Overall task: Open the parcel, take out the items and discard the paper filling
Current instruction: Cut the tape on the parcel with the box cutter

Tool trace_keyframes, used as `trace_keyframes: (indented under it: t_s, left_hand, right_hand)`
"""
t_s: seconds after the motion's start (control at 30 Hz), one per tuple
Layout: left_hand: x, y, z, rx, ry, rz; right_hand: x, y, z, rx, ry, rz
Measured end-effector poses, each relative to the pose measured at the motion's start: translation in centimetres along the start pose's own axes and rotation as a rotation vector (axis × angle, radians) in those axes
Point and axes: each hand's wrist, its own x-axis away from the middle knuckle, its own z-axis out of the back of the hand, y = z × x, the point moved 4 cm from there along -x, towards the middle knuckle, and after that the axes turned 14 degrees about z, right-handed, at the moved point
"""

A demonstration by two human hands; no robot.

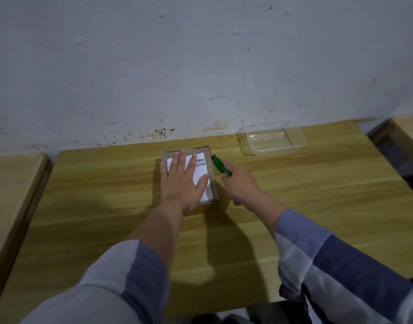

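A small brown cardboard parcel (212, 174) with a white shipping label lies closed on the wooden table (317, 195), near the wall. My left hand (181, 182) lies flat on top of the parcel, fingers spread, covering much of the label. My right hand (239, 183) grips a green utility knife (220, 166) just right of the parcel. The knife's tip sits at the parcel's far right corner. The parcel's contents are hidden.
A clear plastic container (272, 139) stands at the back right of the table against the stained white wall. Another wooden table (11, 190) adjoins on the left, and a third surface (409, 127) shows at the far right.
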Motion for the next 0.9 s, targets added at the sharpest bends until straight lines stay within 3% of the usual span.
trace_keyframes:
  t_s: [0.27, 0.9]
  left_hand:
    - [-0.1, 0.2, 0.0, -0.031, -0.011, 0.007]
    - [-0.1, -0.1, 0.1, -0.012, -0.057, -0.030]
  right_hand:
    - [4.3, 1.5, 0.1, -0.221, -0.064, -0.117]
    - [10.6, 2.1, -0.2, -0.133, -0.029, -0.056]
